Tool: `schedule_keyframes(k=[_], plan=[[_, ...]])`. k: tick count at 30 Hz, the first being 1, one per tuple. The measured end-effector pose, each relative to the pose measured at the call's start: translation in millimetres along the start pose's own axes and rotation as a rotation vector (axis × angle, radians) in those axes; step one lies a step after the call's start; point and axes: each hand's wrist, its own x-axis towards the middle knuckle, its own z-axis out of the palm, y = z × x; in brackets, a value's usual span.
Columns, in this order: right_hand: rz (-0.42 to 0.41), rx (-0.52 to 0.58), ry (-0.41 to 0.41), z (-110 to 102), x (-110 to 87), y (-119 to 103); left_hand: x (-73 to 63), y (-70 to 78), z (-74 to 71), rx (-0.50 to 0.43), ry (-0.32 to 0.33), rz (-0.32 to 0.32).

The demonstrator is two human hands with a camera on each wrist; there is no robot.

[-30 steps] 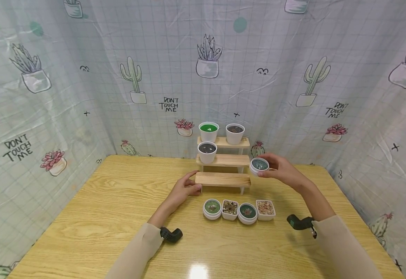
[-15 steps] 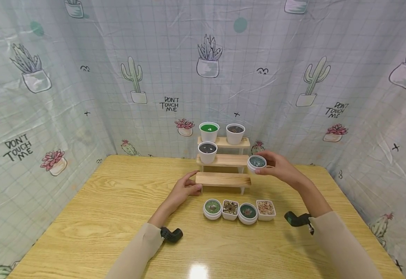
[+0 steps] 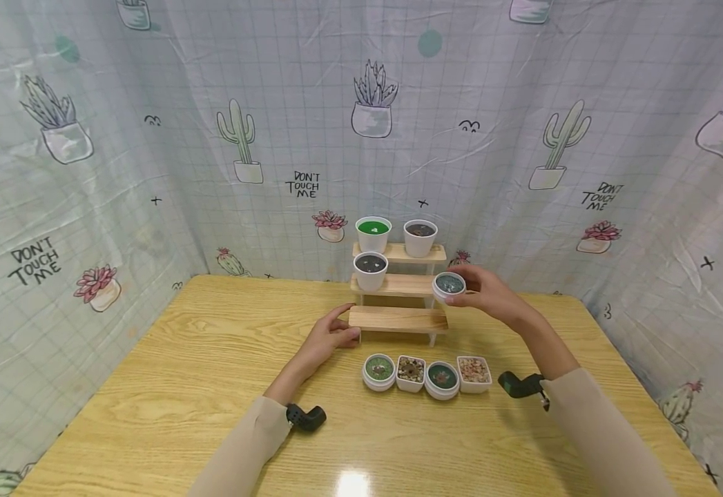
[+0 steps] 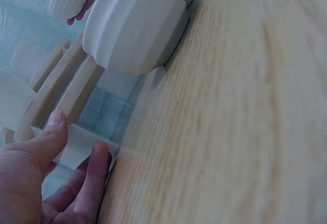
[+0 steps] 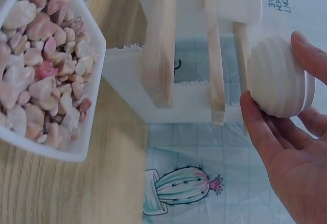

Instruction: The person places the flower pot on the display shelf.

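My right hand (image 3: 490,298) holds a round white ribbed pot (image 3: 449,286) with blue-grey filling, thumb and fingers on either side of it. The pot is in the air at the right end of the middle step of a three-step wooden plant stand (image 3: 398,317). In the right wrist view the ribbed pot (image 5: 278,78) appears tilted by the camera angle. My left hand (image 3: 328,336) grips the left end of the stand's lowest step. Its thumb lies by the wood and its fingers by the white side panel (image 4: 76,144), near the table.
White pots with green (image 3: 373,235) and brown (image 3: 420,239) filling stand on the top step, and a dark-filled pot (image 3: 370,270) on the middle step's left. In front, a row holds two round pots (image 3: 378,373) and two square pebble pots (image 3: 474,375). A patterned curtain (image 3: 262,228) hangs behind.
My right hand has carried the round ribbed pot left and slightly up, from beside the stand to the middle step's right end. My left hand has stayed on the stand.
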Motion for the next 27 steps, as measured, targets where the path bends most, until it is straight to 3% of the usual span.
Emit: schedule_keyframes(k=[15, 27], plan=[[-0.035, -0.021, 0.000, 6.9, 15.4, -1.9, 1.4, -0.7, -1.8, -0.002, 0.003, 0.021], [-0.013, -0.044, 0.024, 15.2, 30.2, -7.0, 0.4, 1.4, -1.5, 0.012, -0.007, 0.024]])
